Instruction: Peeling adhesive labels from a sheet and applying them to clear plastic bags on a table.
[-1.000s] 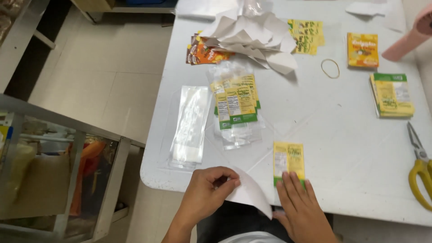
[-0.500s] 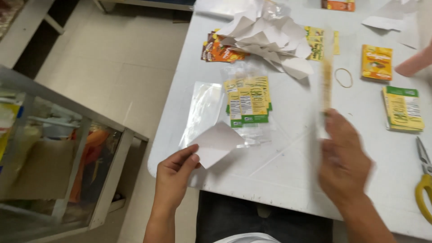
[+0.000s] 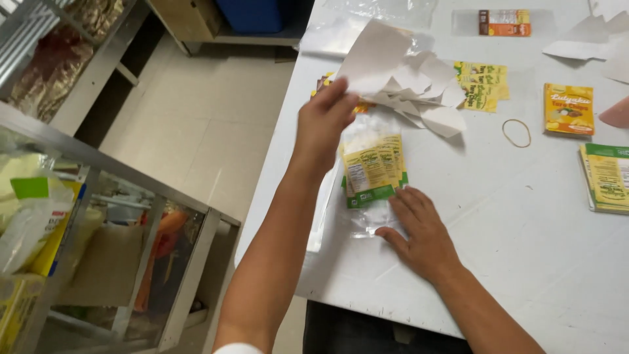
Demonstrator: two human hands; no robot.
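My left hand (image 3: 324,121) is raised over the white table (image 3: 524,249) and pinches a white piece of backing paper (image 3: 375,56) above a heap of similar white paper scraps (image 3: 426,92). My right hand (image 3: 419,229) lies flat on the table, fingers spread on the lower end of a clear plastic bag (image 3: 370,170) that holds yellow and green labels. A second clear bag (image 3: 324,210) lies to the left of it, partly hidden by my left forearm.
A rubber band (image 3: 516,132), a yellow packet (image 3: 569,109), a stack of green and yellow labels (image 3: 606,177) and loose yellow labels (image 3: 481,85) lie on the table's right half. A metal rack with bagged goods (image 3: 72,216) stands left across a tiled floor.
My left hand carried the white paper from the table's near edge up to the scrap heap. My right hand came down from mid-air onto the clear bag of labels.
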